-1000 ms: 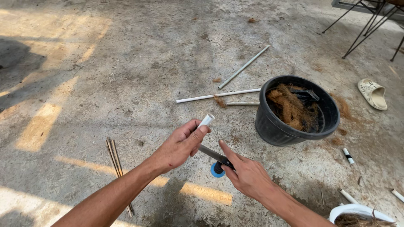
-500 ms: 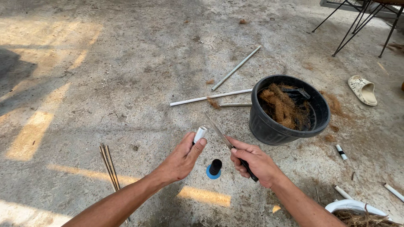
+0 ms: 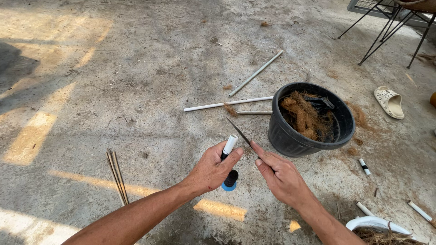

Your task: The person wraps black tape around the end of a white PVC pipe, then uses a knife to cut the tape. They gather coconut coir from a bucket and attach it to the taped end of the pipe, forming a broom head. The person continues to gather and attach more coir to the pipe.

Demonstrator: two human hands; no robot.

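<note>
The left hand holds a short white tube with a black band, and its fingers are wrapped tight around the tube so only the top pokes out. The right hand grips a knife; the fingers are closed on the handle, which is hidden inside the fist, and one finger lies along the blade. The thin blade points up and away, just beside the tube top, but I cannot tell if they touch.

Right under the hands, a small black roll on a blue base stands on the concrete floor. A black pot with brown fibre in it sits close to the right of the knife tip. Long white pipes lie behind the hands. Thin brown sticks lie well to the left, with bare floor around them.

At the bottom right, a white curved thing is cut off by the edge. A pale sandal lies far right. Dark chair legs are cut off at the top.
</note>
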